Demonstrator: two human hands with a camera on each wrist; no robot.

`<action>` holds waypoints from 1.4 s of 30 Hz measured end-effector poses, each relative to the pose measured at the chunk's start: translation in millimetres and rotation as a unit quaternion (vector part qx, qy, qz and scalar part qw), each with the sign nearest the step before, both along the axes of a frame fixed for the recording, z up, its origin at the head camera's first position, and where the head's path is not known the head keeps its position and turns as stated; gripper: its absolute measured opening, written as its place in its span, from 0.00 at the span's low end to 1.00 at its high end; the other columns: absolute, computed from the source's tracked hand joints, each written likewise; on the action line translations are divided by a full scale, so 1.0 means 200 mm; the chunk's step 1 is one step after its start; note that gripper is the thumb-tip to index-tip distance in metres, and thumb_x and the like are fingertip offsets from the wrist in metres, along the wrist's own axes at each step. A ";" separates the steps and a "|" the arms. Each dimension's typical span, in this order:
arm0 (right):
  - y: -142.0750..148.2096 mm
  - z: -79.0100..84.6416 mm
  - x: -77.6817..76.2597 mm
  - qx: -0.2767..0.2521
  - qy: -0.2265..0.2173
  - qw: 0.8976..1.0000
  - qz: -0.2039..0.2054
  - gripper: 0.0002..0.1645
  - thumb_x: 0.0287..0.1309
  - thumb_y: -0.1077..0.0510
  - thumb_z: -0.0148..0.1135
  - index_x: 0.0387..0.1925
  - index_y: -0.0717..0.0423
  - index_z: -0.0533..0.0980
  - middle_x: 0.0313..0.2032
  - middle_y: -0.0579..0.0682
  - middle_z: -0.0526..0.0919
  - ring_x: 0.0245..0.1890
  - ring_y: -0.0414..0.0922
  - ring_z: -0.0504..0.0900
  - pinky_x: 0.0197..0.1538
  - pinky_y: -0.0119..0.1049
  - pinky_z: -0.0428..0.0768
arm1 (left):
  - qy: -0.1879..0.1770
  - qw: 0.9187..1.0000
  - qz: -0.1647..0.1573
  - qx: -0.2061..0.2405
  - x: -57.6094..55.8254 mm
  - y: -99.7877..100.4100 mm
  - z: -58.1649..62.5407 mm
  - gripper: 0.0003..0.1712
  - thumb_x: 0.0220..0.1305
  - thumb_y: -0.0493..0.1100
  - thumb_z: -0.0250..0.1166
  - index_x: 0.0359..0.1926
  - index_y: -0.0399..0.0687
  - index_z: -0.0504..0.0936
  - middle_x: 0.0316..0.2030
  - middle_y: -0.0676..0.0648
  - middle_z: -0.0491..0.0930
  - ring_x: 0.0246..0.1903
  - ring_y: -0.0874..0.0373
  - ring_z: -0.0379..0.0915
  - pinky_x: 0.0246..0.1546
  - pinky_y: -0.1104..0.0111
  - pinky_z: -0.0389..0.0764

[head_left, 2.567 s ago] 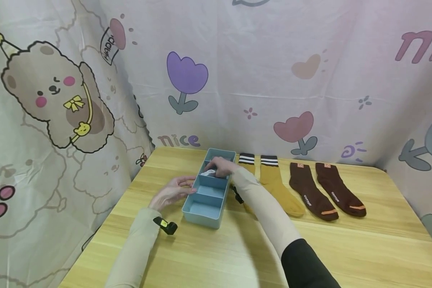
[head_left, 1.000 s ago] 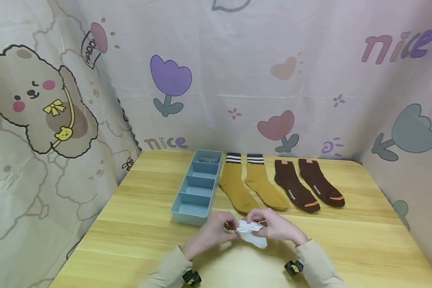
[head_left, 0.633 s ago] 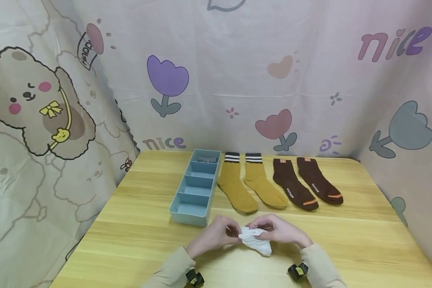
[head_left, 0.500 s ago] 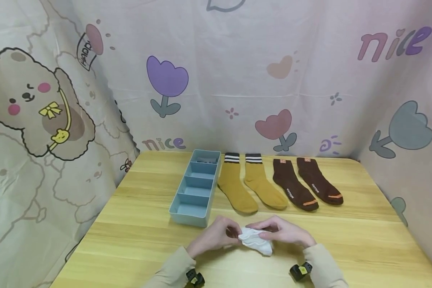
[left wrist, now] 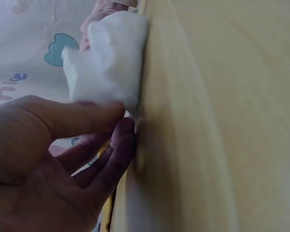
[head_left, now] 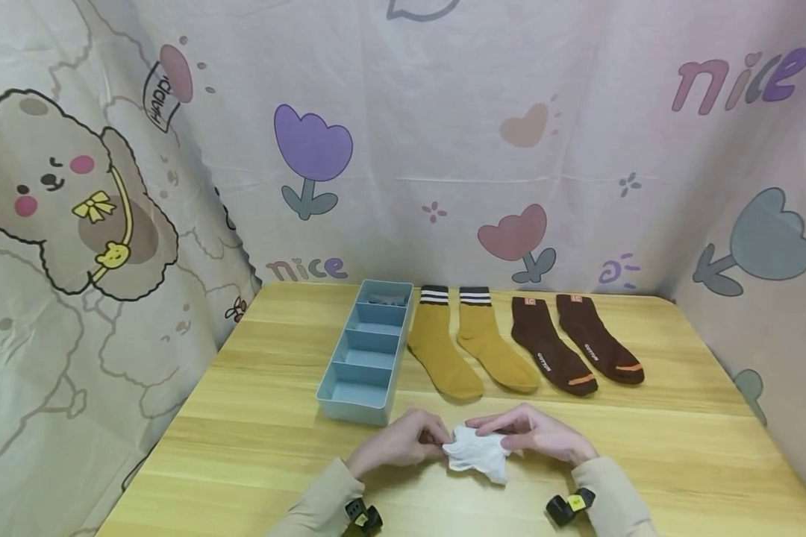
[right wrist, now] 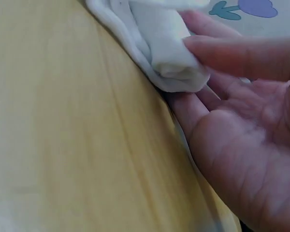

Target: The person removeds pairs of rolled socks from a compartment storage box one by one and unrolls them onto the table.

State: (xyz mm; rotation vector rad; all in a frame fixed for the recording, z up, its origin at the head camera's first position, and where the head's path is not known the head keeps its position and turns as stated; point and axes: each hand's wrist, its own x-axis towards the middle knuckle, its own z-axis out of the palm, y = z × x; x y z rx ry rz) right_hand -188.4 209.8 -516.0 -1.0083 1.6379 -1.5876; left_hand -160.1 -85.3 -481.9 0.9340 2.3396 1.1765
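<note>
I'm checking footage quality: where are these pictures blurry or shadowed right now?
Head view: mostly clear, lettering visible on the brown socks; left wrist view: white cloth looks soft, dark shadow on the table beside the left hand; right wrist view: right hand looks soft too.

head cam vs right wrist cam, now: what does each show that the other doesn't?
Head only: inside of the blue box, yellow socks, brown socks, left hand.
Right wrist only: white fabric's rolled end close up, and the right palm.
Both: white fabric, right hand, wood tabletop, curtain's purple tulip print.
</note>
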 end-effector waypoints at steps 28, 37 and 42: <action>-0.05 0.04 0.04 0.028 0.102 0.991 -0.084 0.12 0.64 0.66 0.61 0.48 0.66 0.82 0.59 0.70 0.79 0.62 0.34 0.78 0.64 0.24 0.72 | 0.020 0.996 -0.040 -0.083 0.06 0.07 0.02 0.13 0.57 0.35 0.72 0.44 0.49 0.90 0.40 0.57 0.89 0.39 0.77 0.77 0.45 0.83 0.78; -0.09 0.06 0.04 0.083 0.156 0.978 -0.110 0.19 0.53 0.61 0.73 0.46 0.62 0.79 0.48 0.62 0.84 0.48 0.35 0.81 0.55 0.28 0.80 | 0.010 0.996 -0.034 -0.078 0.06 0.07 0.01 0.14 0.53 0.33 0.75 0.42 0.48 0.90 0.38 0.56 0.90 0.35 0.78 0.76 0.42 0.83 0.78; -0.11 0.07 0.03 0.136 0.170 0.964 -0.155 0.17 0.52 0.57 0.75 0.43 0.57 0.80 0.36 0.53 0.85 0.37 0.34 0.79 0.43 0.29 0.80 | -0.007 0.997 -0.039 -0.070 0.06 0.05 0.01 0.14 0.53 0.33 0.75 0.42 0.47 0.90 0.38 0.55 0.90 0.36 0.77 0.77 0.43 0.83 0.79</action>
